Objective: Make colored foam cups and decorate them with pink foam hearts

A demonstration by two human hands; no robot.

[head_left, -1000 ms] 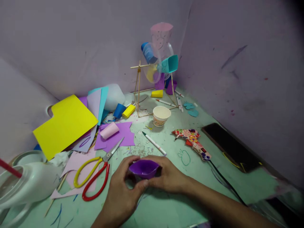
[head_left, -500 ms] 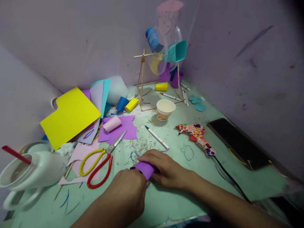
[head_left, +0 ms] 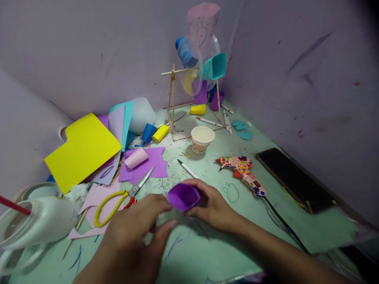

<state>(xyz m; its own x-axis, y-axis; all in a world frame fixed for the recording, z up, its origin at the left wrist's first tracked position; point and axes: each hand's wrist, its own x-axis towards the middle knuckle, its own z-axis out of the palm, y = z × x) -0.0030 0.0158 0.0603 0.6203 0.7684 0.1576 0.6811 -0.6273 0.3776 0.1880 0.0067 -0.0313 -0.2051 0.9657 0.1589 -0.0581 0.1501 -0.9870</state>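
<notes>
Turned since the earlier frame to show an open mouth: the purple paper cup (head_left: 184, 196), just below the centre of the frame. Drawn back from it, the left hand (head_left: 133, 230). From the lower left edge rightwards: a white jug (head_left: 55, 217), with a yellow sheet (head_left: 85, 146) above and to the right, then scissors (head_left: 135, 189), partly behind the left hand. Left hand spread wide, with nothing visible in its grasp; cannot tell about any touch on the rim. Right hand (head_left: 214, 205) curled round the right side of the cup, holding it. Probably very light, thin-walled and springy, easily creased, hardly slippery. Best taken gently by opposite side walls, without squeezing the mouth flat. Farther right, a flowered glue gun (head_left: 244, 171), then a dark phone (head_left: 290, 173) near the right edge
</notes>
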